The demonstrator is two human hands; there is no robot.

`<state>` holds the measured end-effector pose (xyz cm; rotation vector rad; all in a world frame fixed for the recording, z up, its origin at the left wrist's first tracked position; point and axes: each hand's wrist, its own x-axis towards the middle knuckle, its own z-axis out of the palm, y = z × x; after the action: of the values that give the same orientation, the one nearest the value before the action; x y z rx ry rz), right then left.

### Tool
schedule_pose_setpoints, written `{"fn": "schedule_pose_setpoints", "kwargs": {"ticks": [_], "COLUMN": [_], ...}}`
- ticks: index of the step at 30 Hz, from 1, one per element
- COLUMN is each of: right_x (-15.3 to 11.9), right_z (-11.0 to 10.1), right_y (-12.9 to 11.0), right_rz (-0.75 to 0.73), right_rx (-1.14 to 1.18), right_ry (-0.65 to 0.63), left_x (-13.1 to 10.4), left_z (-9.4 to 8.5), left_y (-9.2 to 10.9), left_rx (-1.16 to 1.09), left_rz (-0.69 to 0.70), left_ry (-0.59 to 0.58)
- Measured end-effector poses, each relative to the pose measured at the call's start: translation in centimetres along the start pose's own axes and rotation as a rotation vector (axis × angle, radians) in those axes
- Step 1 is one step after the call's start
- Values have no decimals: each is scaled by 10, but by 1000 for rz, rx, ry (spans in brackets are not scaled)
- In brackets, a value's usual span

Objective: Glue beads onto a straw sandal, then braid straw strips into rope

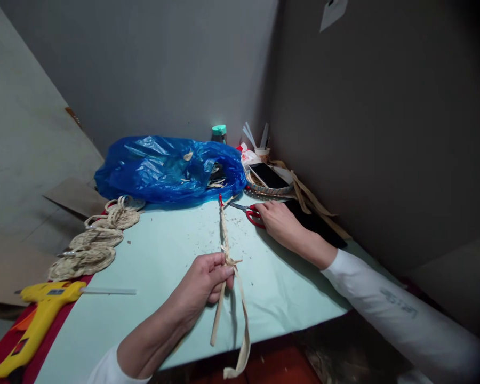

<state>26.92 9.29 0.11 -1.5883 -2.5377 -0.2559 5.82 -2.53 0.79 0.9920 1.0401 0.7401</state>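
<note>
Between the fingers and thumb of my left hand (213, 277) is a braided straw strip (224, 226). Its plaited part runs away from me to a red tip near the blue bag, and loose flat strands dangle below the hand past the table's front edge. My right hand (279, 223) reaches across to the red-handled scissors (255, 215), its fingers on the handles. The blades lie on the table and point left, close to the far end of the braid. Whether the fingers are through the handle loops is hidden.
A blue plastic bag (156, 168) holding straw scraps lies at the back. Coiled straw pieces (88, 258) line the left edge, with a yellow glue gun (44, 304) nearer me. At back right, a phone (269, 175) rests on a woven tray (256, 186), beside a cup of sticks (262, 154).
</note>
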Motion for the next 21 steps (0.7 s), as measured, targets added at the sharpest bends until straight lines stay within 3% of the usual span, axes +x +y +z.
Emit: {"fn": "schedule_pose_setpoints", "kwargs": {"ticks": [3,7,12,16,21], "right_x": [-1,-17,-55,-81,-96], "right_z": [1,-13,-38,-52,-59], "right_y": [-4,4,13,0,-29], "right_rz": [-21,-1,34,-14,-114], "right_rx": [-7,67,510,751,731], "right_ry": [-11,1,-61,-96,-163], "left_x": [1,-1,-3,-5,-6], "left_z": [-2,-2,-2,-3,-4], "left_y": [-2,-1,4,7,6], "left_rx": [-29,-66,-170,-266,-320], "left_rz": [7,6,26,65,97], "left_ry": [-16,-29,-46,-84,-96]}}
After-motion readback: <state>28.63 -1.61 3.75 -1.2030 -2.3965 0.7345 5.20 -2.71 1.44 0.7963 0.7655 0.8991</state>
